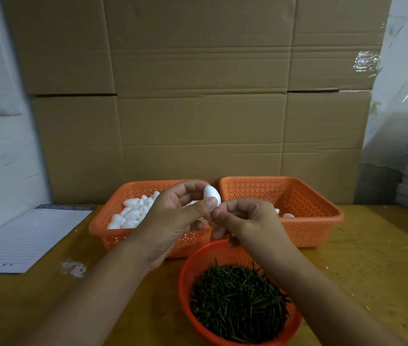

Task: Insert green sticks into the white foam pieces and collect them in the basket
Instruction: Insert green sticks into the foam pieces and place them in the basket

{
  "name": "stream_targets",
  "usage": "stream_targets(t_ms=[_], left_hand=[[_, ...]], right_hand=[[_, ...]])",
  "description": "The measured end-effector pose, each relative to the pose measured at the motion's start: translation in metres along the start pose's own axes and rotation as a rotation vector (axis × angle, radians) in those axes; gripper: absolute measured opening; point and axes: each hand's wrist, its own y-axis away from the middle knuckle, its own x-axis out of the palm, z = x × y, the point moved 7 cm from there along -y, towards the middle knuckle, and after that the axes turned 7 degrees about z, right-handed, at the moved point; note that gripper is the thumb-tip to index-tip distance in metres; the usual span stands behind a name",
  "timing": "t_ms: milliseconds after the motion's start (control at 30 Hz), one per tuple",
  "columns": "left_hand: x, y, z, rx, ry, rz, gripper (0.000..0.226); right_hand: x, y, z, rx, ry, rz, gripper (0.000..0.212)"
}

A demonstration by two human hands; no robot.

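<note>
White foam piece (211, 194), pinched upright in the left hand (178, 216) above the supply basket (103, 229), meets the right hand (245, 218), fingers curled as if pressing an unseen stick, with green sticks (238, 300) just below and the collecting basket (323, 221) alongside for short reaches.

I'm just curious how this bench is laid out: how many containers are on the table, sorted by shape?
Rectangular orange baskets: 2, the left basket and the right basket
Round red-orange bowl holding green sticks: 1
Total: 3
</note>
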Motion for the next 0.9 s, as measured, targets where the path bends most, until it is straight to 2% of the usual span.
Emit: stream_targets(t_ms=[467, 567, 633, 700, 800, 900], left_hand=[[-0.004, -0.001, 0.003, 0.008, 0.016, -0.040, 0.043], [-0.011, -0.003, 0.004, 0.011, -0.003, -0.092, 0.046], [-0.027, -0.006, 0.005, 0.019, -0.140, -0.196, 0.030], [-0.050, -0.005, 0.001, 0.068, -0.424, -0.339, 0.010], [-0.071, -0.002, 0.000, 0.068, -0.981, -0.421, 0.006], [-0.080, 0.001, 0.016, -0.109, -1.245, -0.388, 0.018]], right_hand=[[-0.001, 0.000, -0.001, 0.023, -0.013, -0.015, 0.014], [-0.005, -0.001, -0.007, 0.098, -0.078, -0.013, 0.015], [-0.014, -0.002, -0.019, 0.211, -0.174, -0.053, 0.015], [-0.029, -0.002, -0.034, 0.317, -0.245, -0.128, 0.016], [-0.050, -0.002, -0.051, 0.401, -0.324, -0.210, 0.018], [-0.060, -0.002, -0.062, 0.434, -0.392, -0.275, 0.016]])
